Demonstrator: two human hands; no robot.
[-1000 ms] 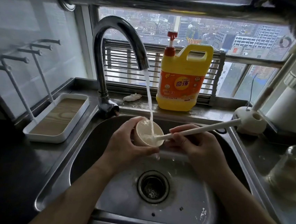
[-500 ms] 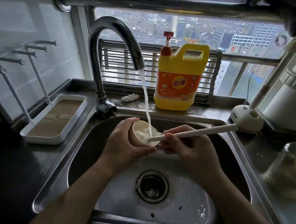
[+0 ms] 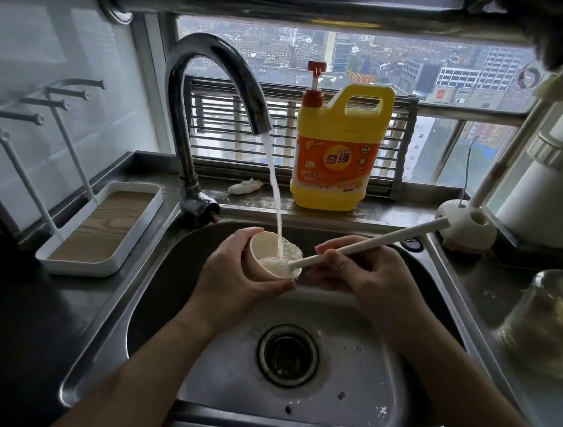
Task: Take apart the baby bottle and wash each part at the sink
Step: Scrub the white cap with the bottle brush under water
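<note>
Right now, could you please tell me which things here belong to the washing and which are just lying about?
In use: cup-shaped bottle part, left hand, brush, right hand, faucet, sink.
Lying about: detergent jug, drying rack, glass jar.

Kitchen corner in dull daylight. A wide window [image 3: 357, 58] behind the counter [image 3: 6, 307] looks out on high-rise buildings under a grey sky. A slatted metal rack [image 3: 220, 121] stands upright against its lower panes. A thick metal pipe [image 3: 293, 6] runs across above the window. The left wall [image 3: 48, 46] is glossy pale tile. At left the counter lies in shadow and carries a white drying tray [image 3: 100, 227] with a wood-grain floor and thin pegs. A yellow detergent jug [image 3: 337, 156] stands on the ledge below the window. A white cylinder [image 3: 558, 178] and a glass jar [image 3: 552, 318] stand at right.
</note>
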